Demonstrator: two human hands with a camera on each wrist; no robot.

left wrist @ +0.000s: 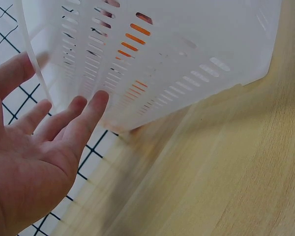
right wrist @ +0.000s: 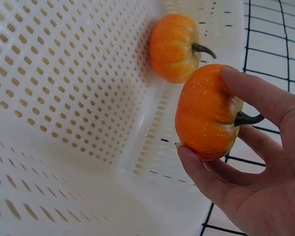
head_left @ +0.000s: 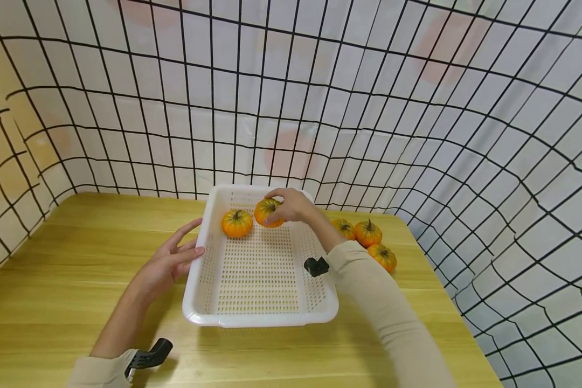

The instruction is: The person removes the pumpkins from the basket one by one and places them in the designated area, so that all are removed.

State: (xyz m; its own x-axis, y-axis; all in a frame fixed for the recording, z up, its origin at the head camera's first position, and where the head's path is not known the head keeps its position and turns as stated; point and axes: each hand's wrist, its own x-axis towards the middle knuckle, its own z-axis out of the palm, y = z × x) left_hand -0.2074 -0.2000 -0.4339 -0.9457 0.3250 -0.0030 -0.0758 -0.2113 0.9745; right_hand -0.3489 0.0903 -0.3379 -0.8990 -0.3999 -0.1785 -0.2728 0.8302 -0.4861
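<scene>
A white perforated plastic basket [head_left: 259,320] stands on the wooden table. My right hand [head_left: 291,206] reaches over its far right part and holds a small orange pumpkin [right wrist: 206,115] between thumb and fingertips, its dark stem towards the palm. Beside it, in the basket's far left corner, sits another small pumpkin [head_left: 237,223]. On the basket's left side, my left hand [head_left: 167,261] touches the rim and outer wall with spread, nearly straight fingers. The left wrist view has that thumb over the rim and the other fingertips [left wrist: 101,101] right at the slotted wall.
Outside the basket's right side, three more pumpkins [head_left: 368,233] lie grouped on the table [head_left: 102,258], partly behind the right forearm. Black wire mesh [head_left: 276,108] with pale sheeting behind it encloses the back and sides. A black camera mount [head_left: 147,355] sits at the left wrist.
</scene>
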